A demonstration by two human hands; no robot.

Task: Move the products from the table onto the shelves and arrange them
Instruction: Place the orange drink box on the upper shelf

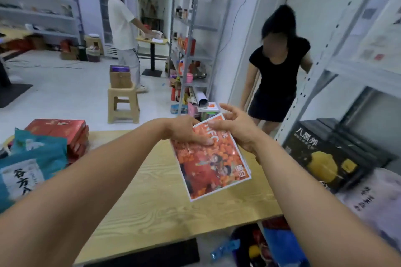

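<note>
An orange-and-red printed product box (211, 162) with a white border hangs tilted above the wooden table (152, 201). My left hand (186, 132) grips its top left corner, thumb on the front. My right hand (236, 128) touches its top right corner with the fingers spread. Red boxes (63, 130) and teal bags (32, 158) lie on the table's left side. On the shelf unit (321, 54) at my right stands a black box with a yellow picture (325, 158) beside a pale bag (373, 197).
A person in black (277, 71) stands just beyond the table by the right shelf. Another person in white (123, 28) works at a small table further back. A beige stool (122, 104) carries a carton. A grey shelf rack (195, 39) stands behind.
</note>
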